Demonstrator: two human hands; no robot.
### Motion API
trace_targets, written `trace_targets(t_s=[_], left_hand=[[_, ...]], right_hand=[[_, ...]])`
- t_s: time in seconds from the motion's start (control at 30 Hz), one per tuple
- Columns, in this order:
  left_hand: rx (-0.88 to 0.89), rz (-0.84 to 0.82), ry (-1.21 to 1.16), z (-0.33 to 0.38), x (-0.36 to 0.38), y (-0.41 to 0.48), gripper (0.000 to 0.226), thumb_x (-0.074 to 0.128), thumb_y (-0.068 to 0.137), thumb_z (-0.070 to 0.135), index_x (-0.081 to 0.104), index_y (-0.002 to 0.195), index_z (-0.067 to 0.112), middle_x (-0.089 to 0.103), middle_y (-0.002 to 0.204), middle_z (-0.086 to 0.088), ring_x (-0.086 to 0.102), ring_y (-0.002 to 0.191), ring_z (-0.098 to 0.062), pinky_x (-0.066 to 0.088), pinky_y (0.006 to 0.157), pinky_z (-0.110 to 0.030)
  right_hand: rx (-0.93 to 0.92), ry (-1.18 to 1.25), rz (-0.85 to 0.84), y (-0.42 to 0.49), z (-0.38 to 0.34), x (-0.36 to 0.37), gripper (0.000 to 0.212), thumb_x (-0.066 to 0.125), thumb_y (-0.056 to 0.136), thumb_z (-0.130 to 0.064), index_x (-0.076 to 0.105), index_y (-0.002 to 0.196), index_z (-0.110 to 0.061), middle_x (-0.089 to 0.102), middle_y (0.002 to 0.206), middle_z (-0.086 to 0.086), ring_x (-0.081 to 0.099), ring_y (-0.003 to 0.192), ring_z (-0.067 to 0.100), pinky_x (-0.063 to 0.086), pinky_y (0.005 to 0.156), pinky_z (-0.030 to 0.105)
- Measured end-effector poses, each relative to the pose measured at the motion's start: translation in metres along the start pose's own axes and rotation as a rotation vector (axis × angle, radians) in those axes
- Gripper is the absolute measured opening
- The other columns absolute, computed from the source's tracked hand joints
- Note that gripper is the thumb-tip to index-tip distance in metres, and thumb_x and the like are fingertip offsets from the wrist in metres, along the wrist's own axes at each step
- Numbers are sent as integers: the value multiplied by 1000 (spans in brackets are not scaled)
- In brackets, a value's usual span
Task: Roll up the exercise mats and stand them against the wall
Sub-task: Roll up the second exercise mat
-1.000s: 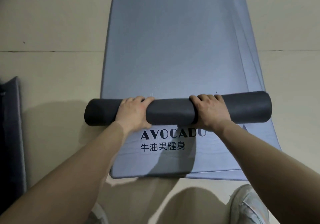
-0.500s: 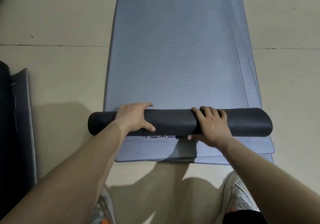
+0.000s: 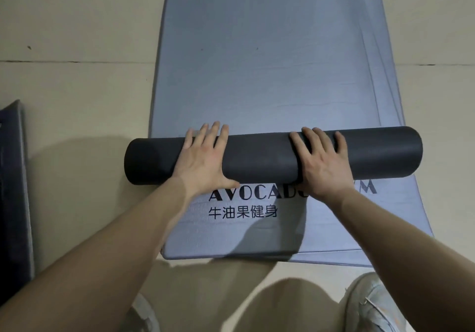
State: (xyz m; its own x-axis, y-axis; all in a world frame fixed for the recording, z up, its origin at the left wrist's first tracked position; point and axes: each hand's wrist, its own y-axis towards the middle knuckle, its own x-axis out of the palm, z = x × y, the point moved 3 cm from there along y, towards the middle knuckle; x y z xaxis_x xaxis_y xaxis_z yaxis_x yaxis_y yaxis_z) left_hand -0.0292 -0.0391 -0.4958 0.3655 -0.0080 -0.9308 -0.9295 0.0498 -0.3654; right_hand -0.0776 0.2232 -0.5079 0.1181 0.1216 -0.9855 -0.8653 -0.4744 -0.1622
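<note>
Head view: the dark rolled mat (image 3: pixel 262 159) had moved away from the person compared with half a second earlier, when it sat over the print. The AVOCADO logo (image 3: pixel 243 203) showed again on its near side. Both grips had gone from curled to flatter. The left grip (image 3: pixel 203 159) lay spread, fingers straight across the top of the roll, thumb on its near side. The right grip (image 3: pixel 321 164) pressed palm-down, fingers draped over the top, pinching nothing. Read: a back-and-forth push to tighten the roll, so this mat's rolling looked about done and standing it at the wall not yet begun.

The roll lay crosswise on the flat blue-grey mat (image 3: pixel 270 61), towards that mat's near end, its left end overhanging the floor (image 3: pixel 77 100). It looked even, matte and charcoal. Its loose tail edge was possibly under the right grip, hard to tell. The blue-grey mat was unrolled, and stepped edges on its right suggested more mats beneath. Another dark mat (image 3: pixel 15 177) lay at the left frame edge.
</note>
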Motion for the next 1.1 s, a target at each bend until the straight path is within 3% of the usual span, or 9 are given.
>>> trace_targets(t_s=[0.17, 0.47, 0.57, 0.67, 0.77, 0.83, 0.93, 1.03, 1.1], left_hand=[[11, 122, 64, 4, -3, -3, 114, 82, 61, 65, 25, 153, 31, 42, 151, -1, 42, 135, -30, 31, 113, -51], [94, -418, -131, 17, -13, -63, 101, 87, 53, 59, 41, 141, 41, 60, 121, 9, 59, 104, -20, 52, 88, -42], [88, -565, -232, 17, -18, -60, 100, 92, 53, 55, 45, 141, 41, 61, 120, 12, 56, 102, -16, 49, 85, -36], [43, -643, -338, 12, -24, -49, 103, 96, 49, 52, 51, 141, 41, 64, 120, 14, 61, 110, -17, 51, 96, -37], [-83, -435, -322, 3, -29, -56, 104, 92, 54, 60, 46, 146, 41, 60, 137, 6, 58, 123, -24, 48, 103, -44], [-176, -23, -171, 5, -34, -74, 82, 82, 69, 64, 52, 138, 32, 60, 132, -2, 58, 118, -31, 48, 98, -50], [-169, 434, -126, 29, -14, -89, 37, 80, 85, 33, 68, 115, 13, 65, 116, -14, 63, 108, -41, 55, 84, -59], [-202, 449, -353, 27, 3, -59, 29, 65, 98, 21, 70, 124, 8, 65, 131, -18, 54, 130, -45, 36, 111, -68], [-209, 349, -428, 19, 0, -31, 36, 52, 105, 30, 66, 132, 10, 62, 140, -13, 46, 139, -39, 25, 120, -62]], right_hand=[[-27, 50, -5, 19, 8, -15, 113, 76, 47, -83, 44, 140, -29, 59, 129, 1, 58, 120, 27, 34, 111, 54], [-67, 187, -572, -54, -14, -41, 106, 85, 58, -61, 36, 149, -39, 59, 132, -6, 59, 119, 22, 42, 107, 44], [1, 111, -414, -87, -24, -39, 115, 83, 62, -65, 27, 155, -29, 51, 144, -1, 48, 134, 27, 26, 119, 58], [62, 43, -197, -124, -37, -22, 117, 89, 55, -57, 30, 150, -20, 47, 144, 9, 43, 136, 35, 29, 115, 62], [45, 125, -247, -103, -30, -22, 122, 83, 54, -68, 26, 154, -26, 41, 151, 6, 35, 142, 32, 22, 117, 59], [40, 188, -290, -68, -17, -34, 126, 78, 52, -79, 24, 155, -31, 37, 153, 4, 31, 144, 30, 20, 119, 56], [40, 164, -284, -33, -7, -48, 125, 76, 50, -86, 30, 150, -27, 36, 150, 8, 29, 145, 33, 17, 120, 58], [74, 117, 24, -50, -4, -42, 96, 70, 64, -82, 50, 134, -19, 49, 139, 12, 44, 135, 38, 18, 116, 64], [72, 63, 56, -67, -7, -23, 110, 78, 63, -74, 43, 149, -16, 42, 154, 15, 36, 145, 40, 10, 118, 63]])
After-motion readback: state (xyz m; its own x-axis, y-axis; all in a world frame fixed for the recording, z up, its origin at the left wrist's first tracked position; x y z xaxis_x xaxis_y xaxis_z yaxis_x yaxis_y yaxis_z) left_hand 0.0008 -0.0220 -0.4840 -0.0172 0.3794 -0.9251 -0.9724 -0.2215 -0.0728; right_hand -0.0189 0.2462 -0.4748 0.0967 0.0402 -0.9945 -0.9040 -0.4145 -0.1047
